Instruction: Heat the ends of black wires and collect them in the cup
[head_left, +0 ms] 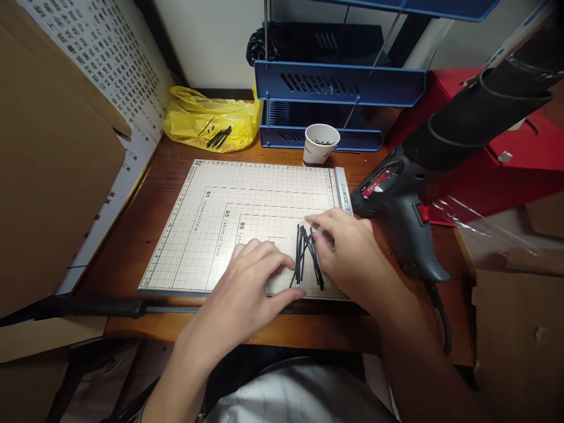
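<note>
Several thin black tube pieces [302, 255] lie in a loose, partly crossed bunch on the gridded board of a paper cutter [194, 235]. My left hand [253, 282] rests at the bunch's left side, thumb and curled fingers apart, with the fingertips and thumb close to or touching the outermost pieces. On the other side, my right hand [346, 244] lies over the board's right edge, its fingers bent and its thumb against the right-hand pieces. Neither hand closes around the bunch. The cutter's black-handled blade arm [127, 308] runs along the board's near edge.
A heat gun [405, 205] stands close by my right hand, its cord hanging down. Behind the board are a paper cup [321, 150] holding small dark bits, a yellow plastic bag [189, 120] with black pieces, and a blue tiered rack [379, 85]. Cardboard [48, 158] stands left.
</note>
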### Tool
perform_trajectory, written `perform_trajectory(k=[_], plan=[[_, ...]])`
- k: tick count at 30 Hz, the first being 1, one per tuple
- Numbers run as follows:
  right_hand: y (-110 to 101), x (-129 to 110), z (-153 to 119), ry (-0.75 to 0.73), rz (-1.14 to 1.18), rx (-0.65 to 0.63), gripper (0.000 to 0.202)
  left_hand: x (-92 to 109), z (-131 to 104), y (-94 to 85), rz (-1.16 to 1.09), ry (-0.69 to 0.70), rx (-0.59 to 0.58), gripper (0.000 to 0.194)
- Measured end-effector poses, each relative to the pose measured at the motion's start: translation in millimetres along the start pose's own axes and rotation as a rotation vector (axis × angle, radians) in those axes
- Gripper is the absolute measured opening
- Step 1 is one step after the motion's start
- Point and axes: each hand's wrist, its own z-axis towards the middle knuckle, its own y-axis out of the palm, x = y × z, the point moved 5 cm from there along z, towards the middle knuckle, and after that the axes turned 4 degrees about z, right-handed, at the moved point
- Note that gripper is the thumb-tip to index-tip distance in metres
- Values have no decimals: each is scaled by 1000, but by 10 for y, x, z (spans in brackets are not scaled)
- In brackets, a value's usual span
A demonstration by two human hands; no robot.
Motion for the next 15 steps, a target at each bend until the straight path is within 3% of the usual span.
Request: perform_trajectory(k=[3,6,11,15], plan=[[-67,-5,-62,-11,-27,52,34,7,-18,1,-28,11,-29,25],[-161,-8,-187,55,-32,53,15,-17,-31,-22,-50,16,-46,24],[-142,-6,-369,144,-126,-97,25,-42,-18,-50,-76,34,-68,15],[-63,-12,-373,162,-73,-165,23,-13,16,-20,-58,22,-39,9]])
